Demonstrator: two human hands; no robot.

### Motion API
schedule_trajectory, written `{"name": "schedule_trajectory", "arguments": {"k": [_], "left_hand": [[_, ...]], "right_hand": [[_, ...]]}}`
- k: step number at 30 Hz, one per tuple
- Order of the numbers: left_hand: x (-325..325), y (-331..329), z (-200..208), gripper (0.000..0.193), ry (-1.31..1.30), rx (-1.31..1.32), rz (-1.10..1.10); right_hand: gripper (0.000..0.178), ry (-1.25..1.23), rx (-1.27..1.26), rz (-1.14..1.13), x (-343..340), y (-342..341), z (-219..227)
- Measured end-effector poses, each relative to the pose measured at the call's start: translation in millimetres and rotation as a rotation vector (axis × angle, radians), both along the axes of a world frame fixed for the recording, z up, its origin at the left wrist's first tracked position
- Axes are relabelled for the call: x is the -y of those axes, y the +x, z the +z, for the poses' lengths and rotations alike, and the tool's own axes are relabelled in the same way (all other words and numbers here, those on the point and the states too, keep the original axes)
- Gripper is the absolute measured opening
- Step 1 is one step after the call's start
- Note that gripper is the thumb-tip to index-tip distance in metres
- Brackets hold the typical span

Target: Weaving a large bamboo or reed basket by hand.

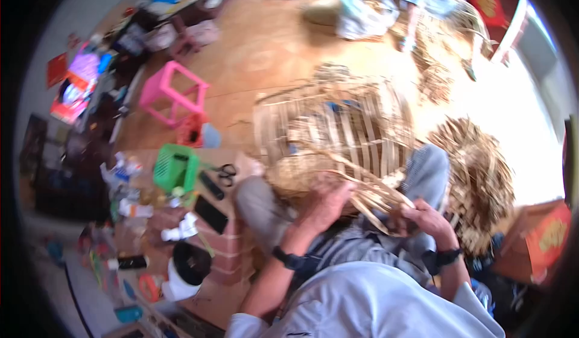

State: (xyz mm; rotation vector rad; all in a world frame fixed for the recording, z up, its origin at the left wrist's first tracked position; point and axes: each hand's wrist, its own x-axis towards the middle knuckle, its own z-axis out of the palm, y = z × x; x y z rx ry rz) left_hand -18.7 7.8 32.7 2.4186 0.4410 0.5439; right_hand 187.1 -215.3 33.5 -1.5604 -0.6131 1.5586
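Observation:
Over my lap, a bundle of pale flat strips (375, 197) slants from a round tan woven piece (295, 172) down toward the right. My left hand (330, 203) has its fingers curled at the edge of the woven piece, where the strips start; what lies under its fingertips is hidden. Closed round the lower ends of the strips is my right hand (420, 216). Just past my knees stands a large openwork frame of slats (338, 124), with small bits of blue showing through it.
A heap of dry strips (473, 175) lies right of my knee. Left stand a green basket (176, 168), scissors (227, 174), a dark phone (211, 214) and a pink stool frame (175, 94). Farther off are a filled plastic bag (367, 12) and another person (437, 3).

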Motion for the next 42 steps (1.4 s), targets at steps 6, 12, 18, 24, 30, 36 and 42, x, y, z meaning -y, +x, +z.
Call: {"name": "schedule_trajectory", "arguments": {"k": [6,12,18,24,30,36,42], "left_hand": [[5.1,1.6,30.1,0.020,0.335,0.015,0.157],[12.7,7.3,31.0,0.031,0.263,-0.017,-0.001],[10.9,14.8,21.8,0.028,-0.038,-0.054,0.090],[-2.5,19.1,31.6,0.025,-0.033,-0.139,0.011],[-24.9,28.5,50.2,0.021,-0.157,-0.370,-0.099],[-40.3,35.9,60.7,0.022,-0.309,-0.459,-0.183],[-41.3,35.1,55.1,0.024,-0.295,-0.397,-0.213]], "right_hand": [[0.048,0.022,0.063,0.032,-13.6,-17.3,0.2],[0.055,-0.076,0.296,0.134,-41.3,-22.8,5.1],[0.039,0.445,-0.340,-0.477,4.7,12.1,-19.2],[0.033,0.623,-0.566,-0.764,15.8,2.1,-36.4],[0.028,0.568,-0.417,-0.693,36.2,20.5,-20.6],[0.026,0.542,-0.692,-1.127,44.5,35.4,-54.9],[0.037,0.471,-0.568,-1.387,66.9,64.0,-35.3]]}}
